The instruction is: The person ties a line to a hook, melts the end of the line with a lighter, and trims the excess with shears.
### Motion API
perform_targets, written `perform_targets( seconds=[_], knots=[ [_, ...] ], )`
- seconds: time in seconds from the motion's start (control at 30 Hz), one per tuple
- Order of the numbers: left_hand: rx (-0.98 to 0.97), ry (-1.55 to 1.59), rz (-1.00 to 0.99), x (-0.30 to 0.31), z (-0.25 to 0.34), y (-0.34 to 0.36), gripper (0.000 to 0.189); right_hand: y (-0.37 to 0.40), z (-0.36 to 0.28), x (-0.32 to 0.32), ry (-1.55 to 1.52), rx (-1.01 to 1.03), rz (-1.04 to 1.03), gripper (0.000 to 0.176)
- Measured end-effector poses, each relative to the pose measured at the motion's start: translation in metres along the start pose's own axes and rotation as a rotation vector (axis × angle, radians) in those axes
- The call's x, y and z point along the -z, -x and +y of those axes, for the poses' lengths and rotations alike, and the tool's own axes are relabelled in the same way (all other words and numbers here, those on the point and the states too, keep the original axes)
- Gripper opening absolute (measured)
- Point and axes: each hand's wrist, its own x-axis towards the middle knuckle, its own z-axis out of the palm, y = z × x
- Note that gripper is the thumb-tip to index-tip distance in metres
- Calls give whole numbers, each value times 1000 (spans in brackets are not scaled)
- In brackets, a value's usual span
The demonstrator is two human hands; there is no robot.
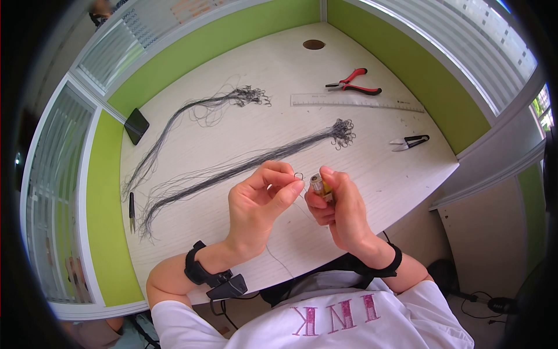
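Between the thumb and forefinger of my left hand (261,203), a small fish hook (299,175) is pinched, its curve showing past the fingertips. A thin line (279,262) trails below the hands toward the table's front edge. My right hand (346,212) is wrapped round a lighter (317,185), its metal top close beside the hook and the thumb near that top. I see no flame. Just beyond the hands lies a long bundle of dark lines (244,167), with a cluster of hooks (343,135) at its right end.
A second hook-and-line bundle (192,104) lies farther back. Red-handled pliers (354,82), a clear ruler (357,102) and thread snips (410,142) are on the right. At the left are a black-handled tool (132,212) and a dark flat object (136,126). Green partitions (407,75) border the table.
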Motion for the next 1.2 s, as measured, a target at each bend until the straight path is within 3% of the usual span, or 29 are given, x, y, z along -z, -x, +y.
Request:
perform_targets(
  seconds=[0.17, 0.27, 0.37, 0.43, 0.47, 0.53, 0.8, 0.87, 0.93, 1.03, 1.2],
  knots=[
    [46, -42, -14, -4, 3, 1, 7, -1, -1, 1, 40, -28, -1, 44],
    [78, -19, 25, -4, 4, 1, 6, -1, -3, 5, -13, 55, 64, 49],
    [75, -3, 37, -2, 2, 1, 6, 1, -3, 5, -79, 204, -9, 46],
    [105, 64, 27, 0, 0, 0, 8, 5, -7, -6, 53, 400, 57, 27],
    [108, 62, 25, 0, 0, 0, 8, 4, -5, -5, 50, 401, 59, 27],
    [111, 82, 15, 0, -1, 1, 9, -1, 1, 0, 90, 471, -3, 10],
    [167, 36, 35, 3, -1, 0, 7, -5, 10, 11, 410, 644, 115, 7],
    [189, 75, 30, 5, -1, -1, 8, -6, 5, 11, 506, 715, 152, 11],
    [212, 99, 45, 5, -1, 0, 8, -3, -3, 6, 725, 1009, 180, 27],
    [205, 97, 32, 4, -1, 0, 8, -4, -6, 11, 782, 1049, 145, 38],
    [189, 92, 18, 3, -1, 0, 8, -6, -4, 10, 795, 1068, 120, 32]
  ],
)
